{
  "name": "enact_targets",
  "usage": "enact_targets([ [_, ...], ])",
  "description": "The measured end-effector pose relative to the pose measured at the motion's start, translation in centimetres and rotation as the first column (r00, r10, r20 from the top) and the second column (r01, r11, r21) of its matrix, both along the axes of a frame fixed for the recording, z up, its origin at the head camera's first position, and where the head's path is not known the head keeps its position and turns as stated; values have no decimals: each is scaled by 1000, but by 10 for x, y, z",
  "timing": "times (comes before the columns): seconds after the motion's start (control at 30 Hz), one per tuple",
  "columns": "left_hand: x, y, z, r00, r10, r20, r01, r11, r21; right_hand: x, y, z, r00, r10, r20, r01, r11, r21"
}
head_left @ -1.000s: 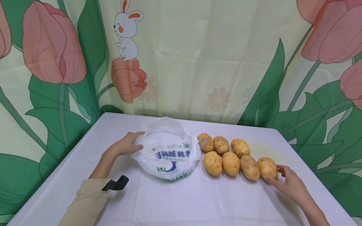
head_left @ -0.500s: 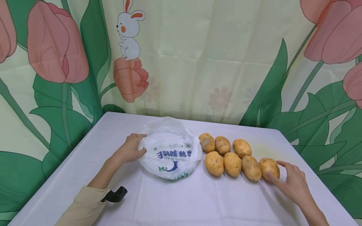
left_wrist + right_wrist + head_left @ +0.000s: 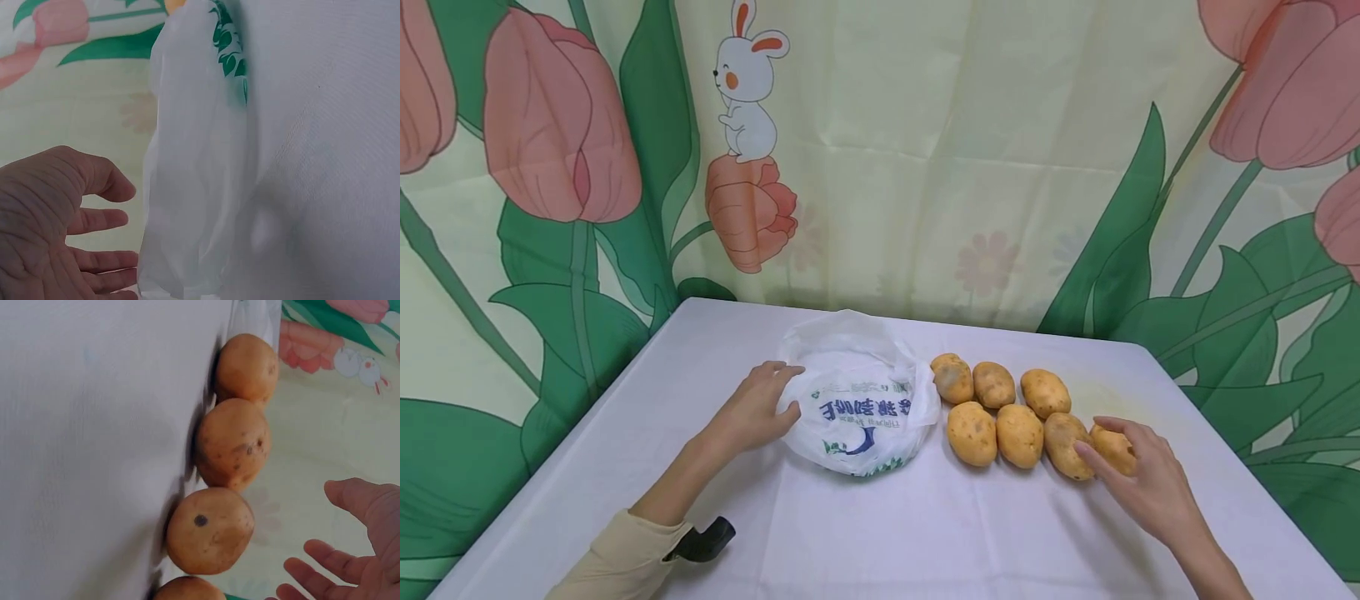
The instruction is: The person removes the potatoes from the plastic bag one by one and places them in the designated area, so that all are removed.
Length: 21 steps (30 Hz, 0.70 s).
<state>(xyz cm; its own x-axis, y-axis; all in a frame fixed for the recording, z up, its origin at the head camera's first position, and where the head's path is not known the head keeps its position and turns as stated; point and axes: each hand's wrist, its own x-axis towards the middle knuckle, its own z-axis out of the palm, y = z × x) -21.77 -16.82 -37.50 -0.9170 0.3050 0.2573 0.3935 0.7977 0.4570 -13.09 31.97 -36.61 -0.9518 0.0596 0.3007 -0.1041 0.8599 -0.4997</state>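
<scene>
A white plastic bag (image 3: 850, 450) with blue and green print sits on the table, its mouth spread wide. At its left rim is my left hand (image 3: 763, 406), thumb and fingers apart; the left wrist view shows the fingertips beside the bag's wall (image 3: 187, 175). My right hand (image 3: 1150, 475) hovers over the right end of the front row of potatoes, thumb and fingers spread with nothing between them. It partly covers the rightmost potato (image 3: 1112, 450), and its thumb overlaps the neighbouring potato (image 3: 1066, 450). In the right wrist view, the hand (image 3: 369, 550) stands apart from the potatoes (image 3: 212, 531).
Three potatoes form a back row, including a middle one (image 3: 993, 384) and a right one (image 3: 1045, 393). Two more front-row potatoes (image 3: 972, 435) lie close to the bag. A white cloth covers the table (image 3: 880, 533). Behind it hangs a printed curtain (image 3: 887, 208).
My right hand has left the side of the rightmost potato and moved left, over the row. My left hand has shifted slightly right and down along the bag's rim. The potatoes stay put.
</scene>
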Motion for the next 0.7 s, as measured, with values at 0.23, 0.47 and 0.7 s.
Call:
enact_targets([
  [0.23,9,8,0,1000,-16,-11,16,1000,13,-2,-30,2,998,57,-25,-58,998,-39],
  [0.47,15,20,-4,999,-26,21,26,1000,-11,-4,-58,3,987,144,-66,-150,985,-81],
  [0.7,21,25,-5,1000,-25,10,25,999,-25,-8,-87,1,962,243,-127,-258,960,-110],
])
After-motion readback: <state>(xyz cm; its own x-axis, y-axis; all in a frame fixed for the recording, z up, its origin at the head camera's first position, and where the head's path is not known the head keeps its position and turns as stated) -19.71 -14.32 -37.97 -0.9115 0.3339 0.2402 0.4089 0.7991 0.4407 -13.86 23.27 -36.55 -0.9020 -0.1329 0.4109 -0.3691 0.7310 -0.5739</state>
